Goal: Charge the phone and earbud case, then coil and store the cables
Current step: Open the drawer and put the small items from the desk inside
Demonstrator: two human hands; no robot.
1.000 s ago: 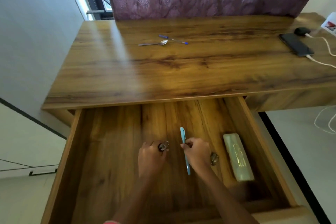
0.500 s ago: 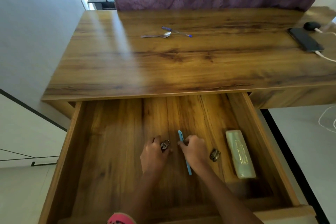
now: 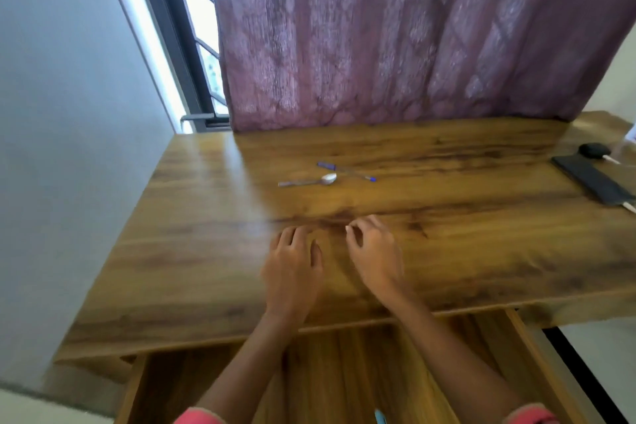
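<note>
- Left hand (image 3: 292,268), right hand (image 3: 375,258): both hovering over the middle of the desk (image 3: 192,251), fingers loosely bent, gripping nothing visible.
- Phone (image 3: 592,179): lying at the far right edge, white cable (image 3: 629,206) entering its near end.
- Earbud case (image 3: 593,150): sitting just behind the phone, apparently plugged in too.
- Drawer (image 3: 344,372): standing open below.
- Step, seemingly: charging is running.
- Next move: likely calling for a rightward reach, unplugging, then coiling the cables.
</note>
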